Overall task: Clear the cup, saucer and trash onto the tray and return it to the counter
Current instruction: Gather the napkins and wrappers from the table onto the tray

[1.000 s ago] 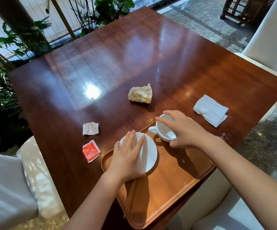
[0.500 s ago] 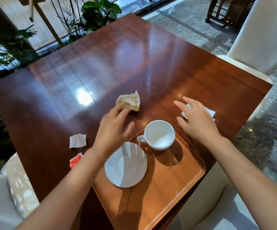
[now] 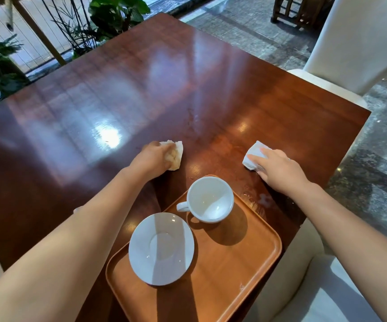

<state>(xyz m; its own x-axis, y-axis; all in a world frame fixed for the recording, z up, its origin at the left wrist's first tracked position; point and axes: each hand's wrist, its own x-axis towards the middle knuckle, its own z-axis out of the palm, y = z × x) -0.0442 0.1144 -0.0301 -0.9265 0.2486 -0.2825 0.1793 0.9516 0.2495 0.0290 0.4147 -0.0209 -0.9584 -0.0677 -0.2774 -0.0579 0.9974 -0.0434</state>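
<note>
The left hand (image 3: 152,159) is closed around a crumpled, yellowish wad of paper (image 3: 175,154), soft and lumpy, which rests on the table (image 3: 118,94) just beyond the fingers. The right hand (image 3: 278,169) lies flat with fingers spread on a folded white napkin (image 3: 254,154), pressing it to the wood; whether it grips the napkin I cannot tell. Between the two forearms, nearer the body, sits an orange-brown tray (image 3: 239,259) with rounded corners and a low raised rim, its surface smooth with a wood grain. On it, close under the left forearm, lies a round white glazed saucer (image 3: 161,248) with a shallow centre ring; just beyond it and nearer the right hand stands an empty white cup (image 3: 210,198), upright, its loop handle pointing toward the left arm. Cup and saucer nearly touch. The tray's near-right part hangs past the table edge, over a pale cushioned seat (image 3: 304,287). The table is dark red-brown, polished and glossy with bright reflections, and it lies open beyond both hands. A few wet drops show below the right wrist. A white chair (image 3: 359,43) stands beyond the right hand, green plants (image 3: 116,15) beyond the left, on a grey stone floor (image 3: 373,182).
</note>
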